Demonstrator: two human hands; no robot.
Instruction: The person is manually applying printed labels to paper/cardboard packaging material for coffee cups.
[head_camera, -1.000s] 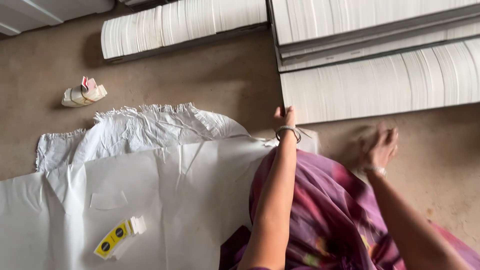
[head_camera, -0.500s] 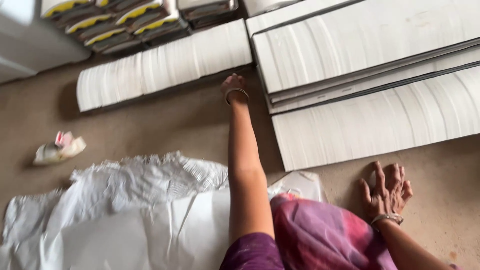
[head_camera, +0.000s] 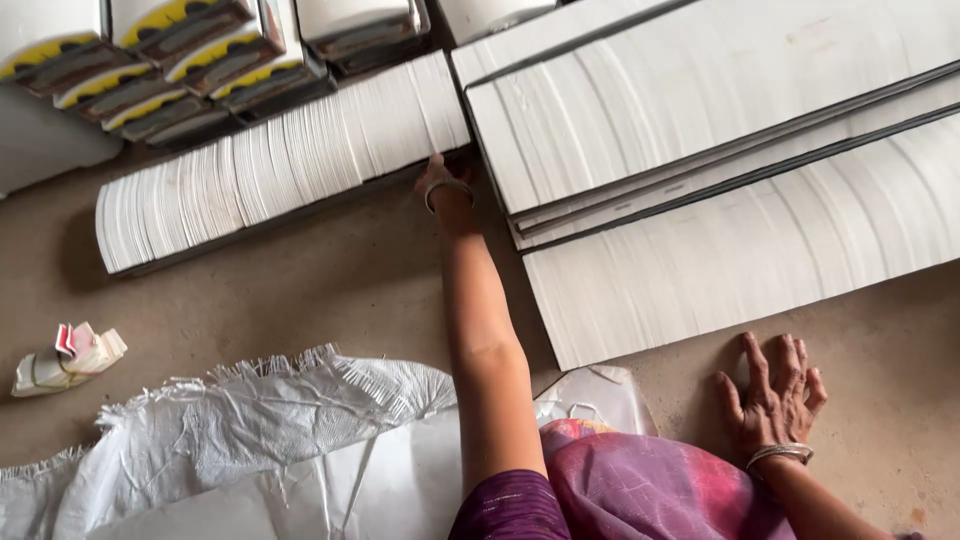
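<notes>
left hand (head_camera: 437, 178) is stretched far fwd, arm fully extended across the floor (head_camera: 330, 290), fingertips at the near right corner of the fanned stack of white sheets (head_camera: 280, 165) lying w/ its edges toward the person. fingers are tucked under/behind the stack's end so can't tell how far the grip is closed or whether it has hold of any sheets; it is touching the corner, a bangle on the wrist. right hand (head_camera: 772, 392) lies flat, fingers spread wide, palm on the floor just beside the near edge of the big white stacks (head_camera: 720, 200) at right; holds nothing, looks like a prop for body weight while the other arm reaches. the stacks lie fanned, prob so single sheets can be picked off the edge.

behind the fanned stack, toward the far left, sit bundles w/ yellow-black edges (head_camera: 170, 50). a crumpled paper bit (head_camera: 70, 358) lies on the floor at left. a white woven sack (head_camera: 260, 440) is spread on the floor before the person's purple garment (head_camera: 640, 490).

vs 0.5 s ago: left hand was at about the same spot on the stack's corner, view now closer in and shifted; right hand stays planted. vs 1 s ago: left hand was back near the sack, so the reach has run out to the stack since.
</notes>
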